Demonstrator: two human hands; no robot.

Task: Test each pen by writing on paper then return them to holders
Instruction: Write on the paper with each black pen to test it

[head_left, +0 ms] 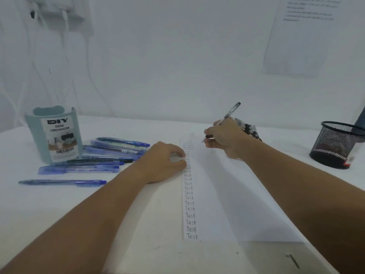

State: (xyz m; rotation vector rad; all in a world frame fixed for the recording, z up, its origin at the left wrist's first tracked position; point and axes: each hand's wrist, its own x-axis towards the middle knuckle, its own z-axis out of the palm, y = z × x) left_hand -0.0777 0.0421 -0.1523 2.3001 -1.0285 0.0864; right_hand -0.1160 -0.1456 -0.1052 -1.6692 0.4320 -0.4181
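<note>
The right hand (pixel 225 138) has its grip clamped on a clear pen (pixel 227 115), with the tip just above the paper (pixel 237 194) on the tabletop (pixel 59 214). The left hand (pixel 166 162) rests on the paper's left edge, fingers loosely curled and holding nothing, beside a column of "Test" words (pixel 189 202). More black pens (pixel 249 129) lie behind the right hand. Blue pens (pixel 94 157) lie near the desk organizer (pixel 54 135) on the left. A black mesh holder (pixel 335 145) stands at the right.

wall (pixel 177 56): white | notice sheet (pixel 300 36) pinned (text blurred) | table (pixel 59 214): white
</note>
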